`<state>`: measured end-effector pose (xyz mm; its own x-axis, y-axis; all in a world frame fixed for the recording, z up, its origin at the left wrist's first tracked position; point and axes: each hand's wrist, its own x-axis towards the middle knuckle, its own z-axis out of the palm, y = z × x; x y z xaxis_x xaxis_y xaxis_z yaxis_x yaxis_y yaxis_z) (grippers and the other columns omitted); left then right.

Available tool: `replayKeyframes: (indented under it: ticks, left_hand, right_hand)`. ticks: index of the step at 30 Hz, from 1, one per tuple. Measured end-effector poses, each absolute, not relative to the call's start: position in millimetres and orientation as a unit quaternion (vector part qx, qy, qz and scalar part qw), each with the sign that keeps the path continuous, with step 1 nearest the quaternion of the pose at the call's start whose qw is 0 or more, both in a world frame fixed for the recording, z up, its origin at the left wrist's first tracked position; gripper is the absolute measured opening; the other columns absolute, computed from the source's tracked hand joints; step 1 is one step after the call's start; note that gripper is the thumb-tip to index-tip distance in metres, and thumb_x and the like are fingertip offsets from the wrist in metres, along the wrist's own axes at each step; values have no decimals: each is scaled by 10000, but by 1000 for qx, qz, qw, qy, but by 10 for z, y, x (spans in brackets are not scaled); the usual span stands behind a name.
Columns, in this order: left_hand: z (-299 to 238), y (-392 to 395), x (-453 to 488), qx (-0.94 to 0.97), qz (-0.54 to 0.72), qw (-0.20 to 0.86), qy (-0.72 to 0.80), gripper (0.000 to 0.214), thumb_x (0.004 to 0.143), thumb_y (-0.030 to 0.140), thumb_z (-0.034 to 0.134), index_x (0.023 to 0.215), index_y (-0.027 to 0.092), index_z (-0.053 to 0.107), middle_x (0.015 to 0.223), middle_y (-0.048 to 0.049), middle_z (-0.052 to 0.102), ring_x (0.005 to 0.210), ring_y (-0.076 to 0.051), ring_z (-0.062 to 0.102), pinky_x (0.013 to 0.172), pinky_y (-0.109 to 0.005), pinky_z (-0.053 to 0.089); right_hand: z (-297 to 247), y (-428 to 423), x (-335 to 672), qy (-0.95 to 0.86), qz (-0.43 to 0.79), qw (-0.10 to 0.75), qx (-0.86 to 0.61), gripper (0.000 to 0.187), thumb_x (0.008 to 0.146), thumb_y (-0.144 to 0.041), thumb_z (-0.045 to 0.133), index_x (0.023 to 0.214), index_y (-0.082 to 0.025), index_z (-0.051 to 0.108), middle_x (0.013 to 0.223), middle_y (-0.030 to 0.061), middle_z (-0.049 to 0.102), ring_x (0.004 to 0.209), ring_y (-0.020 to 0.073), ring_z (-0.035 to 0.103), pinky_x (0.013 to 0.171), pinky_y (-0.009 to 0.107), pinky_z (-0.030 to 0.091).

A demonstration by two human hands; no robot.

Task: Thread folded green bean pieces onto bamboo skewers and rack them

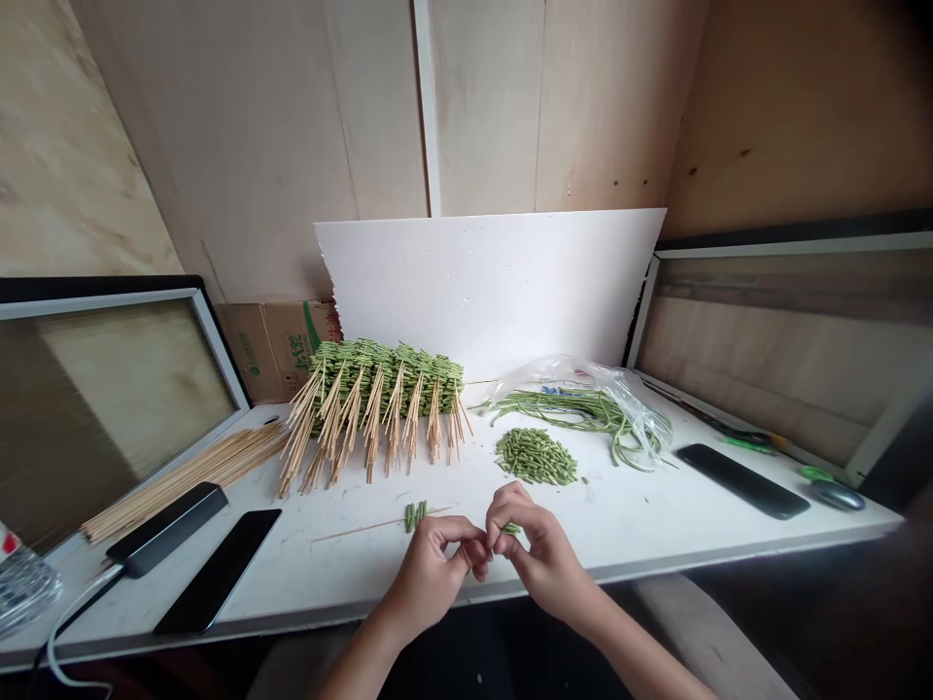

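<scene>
My left hand [441, 559] and my right hand [535, 554] meet fingertip to fingertip over the table's front edge. Both are closed in a pinch. Cut green bean pieces [511, 529] show between the fingers of my right hand. What my left fingertips pinch is too small and hidden to make out. Just beyond my left hand, a bamboo skewer [357, 531] lies on the table with several short bean pieces [416, 515] threaded across it. Past my right hand sits a heap of cut bean pieces [535, 456].
At the back left is a stack of filled bean skewers [386, 389]; loose skewers [190, 472] lie left of it. Long beans [561, 408] lie in a plastic bag [648, 418]. Phones [219, 572] [742, 480], a black box [169, 528] and a mouse [838, 494] flank the work area.
</scene>
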<state>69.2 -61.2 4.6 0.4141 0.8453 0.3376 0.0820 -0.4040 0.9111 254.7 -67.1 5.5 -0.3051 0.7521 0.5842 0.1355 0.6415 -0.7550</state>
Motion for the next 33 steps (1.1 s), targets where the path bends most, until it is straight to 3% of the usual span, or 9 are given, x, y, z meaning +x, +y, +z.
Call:
replayKeyframes:
  ticks: [3,8,12,16,21,28,33]
  left_hand:
    - [-14,-532,671,693,433,485,312,302,949,356,668,735,162,754,603,-31,703,611,-174,662,702,-302,531]
    - [-134,-390,622,595,466,552,351,459,891,598,700,901,139,706,806,-125,804,729,-258,775,778,-385,581]
    - [-199,-337,602,576,480,549,369,469,884,611,707,954,152,641,866,-150,816,799,-280,794,833,-409,581]
    - [-208,-311,585,624,489,470,388,428,908,572,694,911,143,703,936,-145,802,883,-259,766,853,-370,570]
    - [-198,-295,587,639,500,403,423,419,885,551,720,899,137,776,870,-120,787,817,-235,729,753,-319,568]
    - [-181,-343,607,612,522,438,401,394,861,528,760,930,141,793,934,-135,815,906,-276,772,862,-374,607]
    - [-123,-407,624,628,521,416,402,358,888,511,737,937,164,812,962,-129,816,967,-289,765,920,-401,594]
  right_hand:
    - [60,-606,2602,-743,326,502,-300,297,955,-494,660,798,-247,706,786,46,638,892,251,557,839,400,458]
    - [-137,-346,2774,-760,175,460,-423,273,954,-483,661,856,-265,793,857,80,662,932,282,550,848,445,451]
    - [-411,-172,2862,-777,125,403,-468,294,940,-488,669,830,-261,819,802,92,663,892,286,542,807,448,458]
    - [-462,-168,2862,-781,114,390,-475,282,938,-493,672,891,-263,828,836,98,690,903,287,549,827,456,462]
    - [-211,-345,2736,-742,255,424,-452,357,987,-530,582,978,-253,807,916,85,752,926,272,628,805,407,499]
    - [-79,-497,2567,-691,425,420,-408,367,855,-552,756,1029,-235,817,911,71,812,829,261,726,691,341,510]
    - [-213,-457,2544,-623,522,440,-382,485,771,-511,852,1154,-224,774,879,76,809,809,258,737,748,369,553]
